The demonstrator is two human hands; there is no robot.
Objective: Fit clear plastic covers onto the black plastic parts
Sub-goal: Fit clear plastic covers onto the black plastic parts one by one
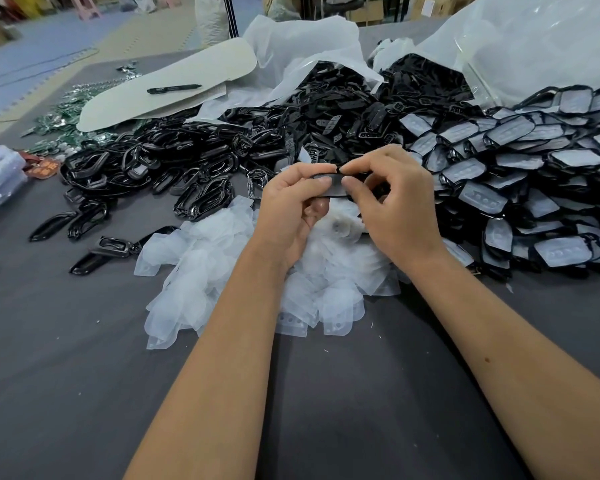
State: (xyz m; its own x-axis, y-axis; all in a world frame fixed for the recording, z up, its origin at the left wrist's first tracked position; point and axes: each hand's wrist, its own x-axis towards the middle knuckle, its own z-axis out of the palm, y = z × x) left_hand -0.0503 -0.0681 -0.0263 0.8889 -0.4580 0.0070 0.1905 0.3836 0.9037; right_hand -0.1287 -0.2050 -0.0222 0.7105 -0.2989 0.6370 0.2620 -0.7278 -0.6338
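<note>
hands (343, 199) pinching black part (336, 187), clear covers (257, 271) below

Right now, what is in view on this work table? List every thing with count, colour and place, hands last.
black plastic frame part in hand: one, black, between both hands at centre.
pile of clear plastic covers: many, translucent white, under the hands.
heap of bare black frames: many, glossy black, left and centre.
stack of covered black parts: many, black with clear fronts, right.
clear plastic bags: several, whitish, behind the heaps.
black marker pen: one, on a pale grey card, far left.
green small parts: many, far left.
grey table cloth: one, under everything.
left hand: pinches the frame.
right hand: pinches the frame.
</note>
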